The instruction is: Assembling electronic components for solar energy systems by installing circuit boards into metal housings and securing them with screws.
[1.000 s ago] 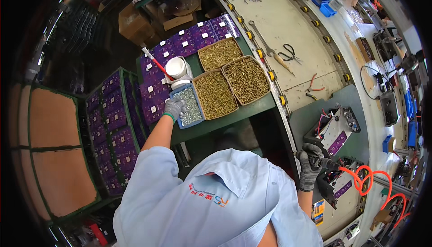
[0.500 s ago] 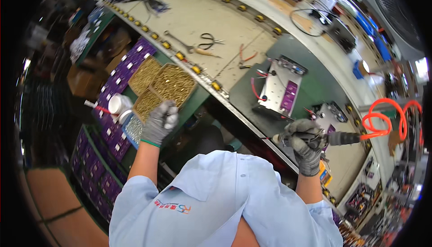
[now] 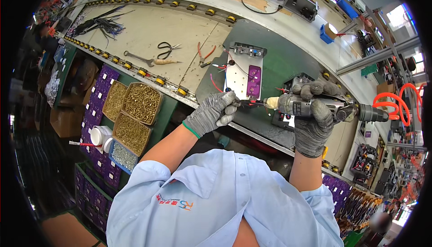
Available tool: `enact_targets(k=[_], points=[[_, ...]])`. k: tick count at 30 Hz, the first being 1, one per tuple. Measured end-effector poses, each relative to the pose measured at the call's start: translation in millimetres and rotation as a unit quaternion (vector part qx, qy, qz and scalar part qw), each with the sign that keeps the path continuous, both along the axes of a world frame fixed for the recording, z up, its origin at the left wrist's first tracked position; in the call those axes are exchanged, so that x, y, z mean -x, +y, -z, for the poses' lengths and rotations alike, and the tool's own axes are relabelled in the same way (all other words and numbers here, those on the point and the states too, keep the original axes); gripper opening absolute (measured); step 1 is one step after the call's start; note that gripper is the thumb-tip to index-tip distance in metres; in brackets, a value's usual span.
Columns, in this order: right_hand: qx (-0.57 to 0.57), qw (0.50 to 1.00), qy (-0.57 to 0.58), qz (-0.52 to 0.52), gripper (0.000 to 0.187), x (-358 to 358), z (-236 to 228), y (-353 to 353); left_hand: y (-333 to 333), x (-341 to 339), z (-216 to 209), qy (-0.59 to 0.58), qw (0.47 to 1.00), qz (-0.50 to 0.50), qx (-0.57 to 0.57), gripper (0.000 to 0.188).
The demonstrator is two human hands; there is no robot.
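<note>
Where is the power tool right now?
In the head view, the power tool is right of centre, gripped in the right hand, its front end pointing left toward the left hand.

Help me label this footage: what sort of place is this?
Probably a factory assembly line: piles of small brass-coloured parts, a handheld power tool with a coiled orange hose, and rows of yellow rollers.

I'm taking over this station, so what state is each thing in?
Power tool: held, hose attached
Right hand: gloved, closed around the tool
Left hand: gloved, fingers curled near the tool's tip; grip unclear
Orange hose: coiled
Upper metal unit: wires sticking out
Pliers: lying, handles spread
Scissors: lying, blade opening unclear
Wrench: lying flat
Cardboard boxes: open, full of brassy pieces
Blue tray: open, holding silvery pieces
</note>
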State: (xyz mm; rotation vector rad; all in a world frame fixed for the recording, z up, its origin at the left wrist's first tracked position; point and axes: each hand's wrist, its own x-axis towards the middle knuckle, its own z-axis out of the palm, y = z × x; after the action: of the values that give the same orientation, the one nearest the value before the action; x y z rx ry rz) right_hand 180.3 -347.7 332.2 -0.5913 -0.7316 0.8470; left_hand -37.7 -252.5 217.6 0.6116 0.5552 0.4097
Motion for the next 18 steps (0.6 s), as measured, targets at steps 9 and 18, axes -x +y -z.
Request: enact_targets(k=[9, 18], points=[[-0.046, 0.996, -0.009, -0.076, 0.041, -8, 21, 15, 4, -9, 1, 0.045, 0.995, 0.014, 0.083, 0.036], [0.114, 0.979, -0.144, 0.087, 0.023, 3, 66, 102, 29, 4, 50, 0.328, 0.908, 0.041, -0.256, 0.061]])
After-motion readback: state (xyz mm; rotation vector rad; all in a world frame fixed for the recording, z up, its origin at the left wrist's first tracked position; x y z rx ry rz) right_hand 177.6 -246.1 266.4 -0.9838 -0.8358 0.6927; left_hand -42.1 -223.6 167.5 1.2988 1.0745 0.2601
